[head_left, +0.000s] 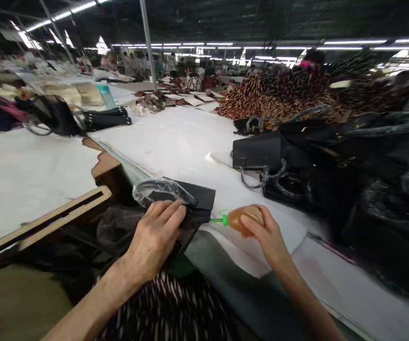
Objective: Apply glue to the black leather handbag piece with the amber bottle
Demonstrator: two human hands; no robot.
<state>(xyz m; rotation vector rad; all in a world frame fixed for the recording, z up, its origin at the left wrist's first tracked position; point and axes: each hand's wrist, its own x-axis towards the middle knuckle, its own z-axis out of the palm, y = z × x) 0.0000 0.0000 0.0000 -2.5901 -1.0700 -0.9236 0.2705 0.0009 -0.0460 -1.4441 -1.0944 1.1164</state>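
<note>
My right hand [270, 232] is wrapped round a squeeze bottle [238, 219] of amber liquid with a green nozzle. The bottle lies nearly level, its tip pointing left at the edge of a black handbag [204, 194]. Whether the tip touches the bag I cannot tell. My left hand [156, 237] grips the bag at its near side, fingers bent over it and pressed together. A bag handle [164, 189] in clear plastic wrap arches just beyond those fingers. The bag's lower part is hidden behind my left hand.
Black handbags [257, 151] with wrapped handles are heaped at the right. Behind them rise stacks of brown leather pieces [243, 99]. A long wooden frame [66, 215] lies at the left, near a gap beside the white tabletop [176, 137]. Another black bag [62, 116] stands farther left.
</note>
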